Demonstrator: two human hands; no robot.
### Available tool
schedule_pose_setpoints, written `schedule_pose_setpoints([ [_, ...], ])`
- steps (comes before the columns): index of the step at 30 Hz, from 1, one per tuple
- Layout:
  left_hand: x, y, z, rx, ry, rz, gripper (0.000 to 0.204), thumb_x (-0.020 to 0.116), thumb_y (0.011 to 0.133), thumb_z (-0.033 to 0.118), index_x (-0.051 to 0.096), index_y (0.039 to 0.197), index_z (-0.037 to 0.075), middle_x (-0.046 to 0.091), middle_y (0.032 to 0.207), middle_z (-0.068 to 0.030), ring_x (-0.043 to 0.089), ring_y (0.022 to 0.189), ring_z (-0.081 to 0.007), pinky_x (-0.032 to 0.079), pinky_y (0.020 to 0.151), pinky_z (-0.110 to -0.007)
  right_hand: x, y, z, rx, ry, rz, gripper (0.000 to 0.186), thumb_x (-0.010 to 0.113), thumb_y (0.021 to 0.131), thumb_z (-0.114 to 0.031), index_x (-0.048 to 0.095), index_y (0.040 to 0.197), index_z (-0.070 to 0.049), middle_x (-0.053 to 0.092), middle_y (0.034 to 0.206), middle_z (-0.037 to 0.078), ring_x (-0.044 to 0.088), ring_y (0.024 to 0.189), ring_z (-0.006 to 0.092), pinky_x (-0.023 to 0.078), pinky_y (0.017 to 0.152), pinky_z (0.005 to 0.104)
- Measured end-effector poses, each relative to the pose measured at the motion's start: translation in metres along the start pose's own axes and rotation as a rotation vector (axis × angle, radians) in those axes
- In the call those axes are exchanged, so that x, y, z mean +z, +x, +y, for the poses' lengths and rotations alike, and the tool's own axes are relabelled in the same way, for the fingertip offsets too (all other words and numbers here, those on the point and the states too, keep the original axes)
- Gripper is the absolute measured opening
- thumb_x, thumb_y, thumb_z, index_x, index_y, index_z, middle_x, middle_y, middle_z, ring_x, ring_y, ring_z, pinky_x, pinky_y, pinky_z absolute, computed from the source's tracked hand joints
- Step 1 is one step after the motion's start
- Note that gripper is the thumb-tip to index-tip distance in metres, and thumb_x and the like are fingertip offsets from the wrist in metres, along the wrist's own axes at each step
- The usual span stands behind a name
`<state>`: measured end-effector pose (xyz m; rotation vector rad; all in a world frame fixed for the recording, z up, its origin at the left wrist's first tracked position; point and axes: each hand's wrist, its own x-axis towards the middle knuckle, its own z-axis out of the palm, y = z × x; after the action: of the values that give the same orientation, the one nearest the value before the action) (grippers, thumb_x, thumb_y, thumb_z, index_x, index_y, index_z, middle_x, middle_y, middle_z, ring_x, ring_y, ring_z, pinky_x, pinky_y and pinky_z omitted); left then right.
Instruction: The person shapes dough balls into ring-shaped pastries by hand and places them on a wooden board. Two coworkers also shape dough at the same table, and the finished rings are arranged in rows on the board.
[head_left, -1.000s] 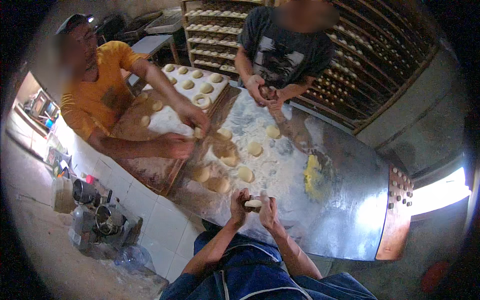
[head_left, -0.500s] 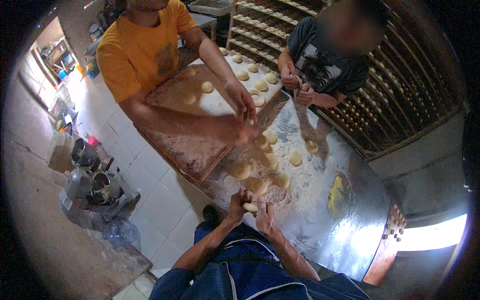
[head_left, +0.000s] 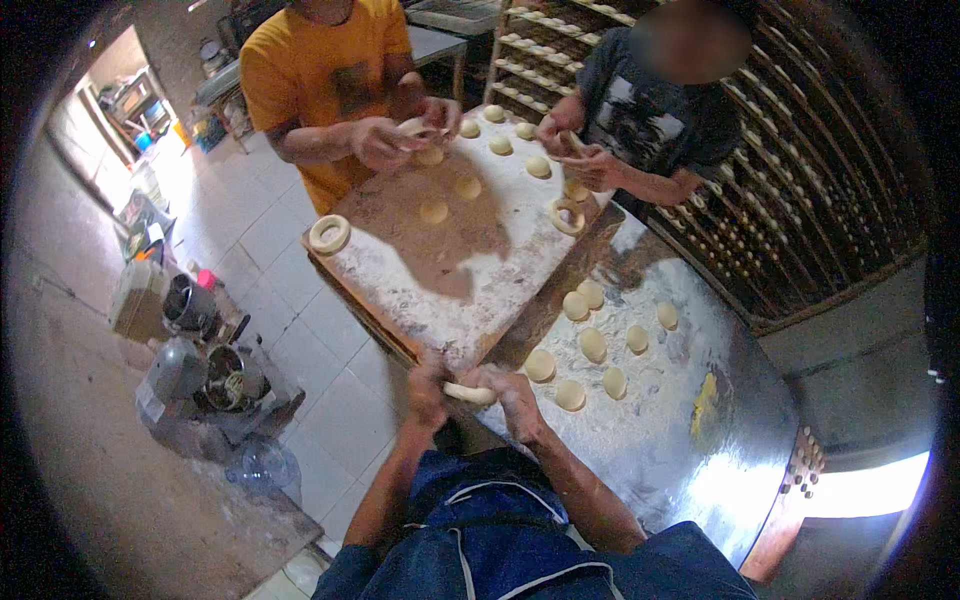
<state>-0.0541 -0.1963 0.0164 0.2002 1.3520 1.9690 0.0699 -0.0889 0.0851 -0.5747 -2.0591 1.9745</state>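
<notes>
A pale piece of dough (head_left: 470,394), shaped like a thick roll or ring seen edge-on, is stretched between my two hands, just off the near corner of a floured wooden board (head_left: 400,300). My left hand (head_left: 428,392) closes on its left end. Blurred a little, my right hand (head_left: 510,400) grips the other end from above. Several round dough balls (head_left: 570,394) lie on the floured metal table (head_left: 650,450) to the right of my hands. One dough ring (head_left: 329,234) sits at the board's left corner, another dough ring (head_left: 566,216) near its right edge.
Across the board, a person in an orange shirt (head_left: 330,80) handles dough; beside them, one in a dark shirt (head_left: 650,110) does too. Racks of dough pieces (head_left: 830,190) stand behind. Pots and a plastic jug (head_left: 265,465) are on the left. More dough balls (head_left: 500,146) rest on the board.
My view has turned, and my hands with the dough have moved toward the board's near corner. The orange-shirted person has drawn back their arms and now holds dough. The left-corner ring has come into view.
</notes>
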Motion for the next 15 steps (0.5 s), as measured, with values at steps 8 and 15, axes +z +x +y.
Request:
schedule_pose_setpoints([
  [8,-0.017,0.066,0.064,0.643,1.321,0.105,0.025,0.061,0.088,0.026,0.063,0.094,0.002,0.057,0.093,-0.0168,0.053,0.092,-0.0335,0.043,0.083,-0.046,-0.037,0.043,0.038,0.039,-0.802,0.410,0.043,0.066,0.084,-0.030,0.057,0.113,0.001,0.063,0.103,0.021,0.057,0.103,0.0352,0.045,0.091,0.0469],
  [15,-0.008,0.051,0.065,0.532,1.228,0.049,0.031,0.072,0.080,0.022,0.066,0.103,0.003,0.060,0.098,-0.0175,0.054,0.098,-0.0356,0.043,0.086,-0.046,-0.085,-0.010,0.089,0.207,-1.008,0.527,0.036,0.068,0.083,-0.027,0.059,0.103,0.001,0.063,0.096,0.024,0.058,0.096,0.0417,0.044,0.088,0.0506],
])
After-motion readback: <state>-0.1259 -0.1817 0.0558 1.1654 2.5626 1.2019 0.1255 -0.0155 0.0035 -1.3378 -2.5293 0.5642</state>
